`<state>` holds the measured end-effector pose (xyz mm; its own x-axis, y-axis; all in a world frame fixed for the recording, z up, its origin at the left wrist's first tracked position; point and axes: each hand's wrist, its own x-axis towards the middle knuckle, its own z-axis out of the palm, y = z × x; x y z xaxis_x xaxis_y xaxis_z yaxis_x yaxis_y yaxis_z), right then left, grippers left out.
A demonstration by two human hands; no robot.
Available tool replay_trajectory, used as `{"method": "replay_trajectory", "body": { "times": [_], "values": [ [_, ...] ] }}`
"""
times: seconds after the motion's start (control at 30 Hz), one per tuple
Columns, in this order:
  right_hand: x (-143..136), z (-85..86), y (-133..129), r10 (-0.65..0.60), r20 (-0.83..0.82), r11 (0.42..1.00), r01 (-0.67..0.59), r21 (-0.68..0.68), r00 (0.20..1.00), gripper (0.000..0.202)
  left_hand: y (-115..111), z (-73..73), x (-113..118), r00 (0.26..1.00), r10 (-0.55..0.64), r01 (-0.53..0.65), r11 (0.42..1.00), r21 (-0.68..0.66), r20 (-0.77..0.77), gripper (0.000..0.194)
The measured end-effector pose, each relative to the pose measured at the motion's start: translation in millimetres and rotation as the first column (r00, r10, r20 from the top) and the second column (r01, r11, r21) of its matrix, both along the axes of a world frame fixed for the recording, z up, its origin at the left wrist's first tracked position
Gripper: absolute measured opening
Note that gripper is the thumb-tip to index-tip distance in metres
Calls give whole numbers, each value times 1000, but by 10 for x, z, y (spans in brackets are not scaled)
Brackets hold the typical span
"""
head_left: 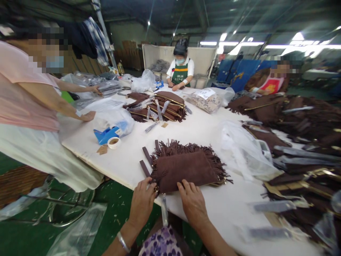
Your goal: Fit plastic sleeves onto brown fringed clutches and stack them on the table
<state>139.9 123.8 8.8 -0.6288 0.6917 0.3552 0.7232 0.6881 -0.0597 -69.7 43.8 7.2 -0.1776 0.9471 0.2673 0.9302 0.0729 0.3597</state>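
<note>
A brown fringed bag (186,167) lies flat on the white table in front of me, its fringe spread along the far and right sides. My left hand (142,199) grips the near left corner of the bag, by the metal hardware. Resting on the near edge, my right hand (193,201) has its fingers laid on the brown material. Brown strap ends (146,160) stick out to the left of the bag. A plastic-wrapped piece (164,211) hangs from the near edge between my hands.
More brown fringed bags are piled at the right (293,113) and mid-table (160,105). Clear plastic bags (242,153) lie to the right. A blue tape dispenser (106,135) and tape roll (114,143) are at left. Co-workers stand left, across and right.
</note>
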Motion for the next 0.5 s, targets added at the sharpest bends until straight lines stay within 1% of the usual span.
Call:
{"method": "replay_trajectory", "body": {
  "times": [0.07, 0.1, 0.17, 0.2, 0.27, 0.33, 0.37, 0.43, 0.47, 0.5],
  "values": [
    [-4, -1, 83, 27, 31, 999, -28, 30, 999, 33, 102, 45, 11, 998, -54, 53, 998, -14, -42, 19],
    [10, 16, 122, 37, 28, 998, -38, 40, 999, 30, 135, 94, 9, 995, -93, 92, 996, -14, -46, 17],
    [53, 88, 202, 37, -6, 998, -36, 53, 999, 28, 164, 236, -7, 987, -156, 156, 988, -23, -34, 15],
    [75, 136, 243, 23, -33, 998, -21, 57, 999, 27, 166, 323, -20, 986, -166, 166, 986, -31, -16, 15],
    [97, 229, 318, -15, -89, 998, 20, 55, 996, 27, 153, 494, -50, 991, -129, 130, 991, -46, 20, 16],
    [80, 281, 370, -30, -116, 999, 35, 42, 993, 26, 124, 613, -79, 996, -86, 86, 994, -69, -2, 18],
    [58, 282, 378, -26, -106, 999, 29, 28, 994, 25, 101, 639, -90, 997, -77, 74, 993, -91, -29, 18],
    [4, 233, 351, -20, -53, 1000, 19, -13, 998, 21, 29, 624, -91, 998, -33, 25, 986, -164, -46, 17],
    [-20, 187, 316, -20, -21, 999, 19, -36, 1000, 18, -20, 591, -75, 1000, 2, -7, 977, -212, -22, 18],
    [-38, 131, 275, -26, 7, 998, 26, -57, 1000, 15, -71, 553, -49, 997, 68, -58, 965, -255, 32, 21]
  ]
}}
